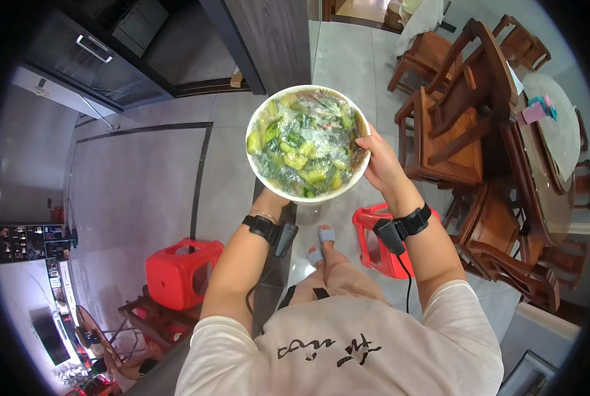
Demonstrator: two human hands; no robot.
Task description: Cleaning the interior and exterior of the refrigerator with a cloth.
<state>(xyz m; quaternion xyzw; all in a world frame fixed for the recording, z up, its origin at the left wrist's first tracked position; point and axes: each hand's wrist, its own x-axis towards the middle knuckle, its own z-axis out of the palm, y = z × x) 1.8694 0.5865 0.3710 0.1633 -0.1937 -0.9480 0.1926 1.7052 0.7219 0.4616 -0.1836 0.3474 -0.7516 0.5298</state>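
A white round bowl (308,197) of green vegetable pieces is held up in front of me in both hands. Clear cling film (307,143) stretches over its top, wrinkled and shiny. On the right side, my right hand (381,161) grips the wall, thumb at the rim and fingers behind. My left hand (271,202) is at the lower left underside; the bowl hides most of its fingers. Each wrist wears a black strap with a small device.
Red plastic stools stand to the left (176,272) and right (374,237) of my legs. Wooden chairs (453,133) surround a round dining table (537,183) at right, with a pink cup (539,110) on it. Ahead are a dark pillar (280,44) and a glass sliding door (92,64). Another person sits at lower left.
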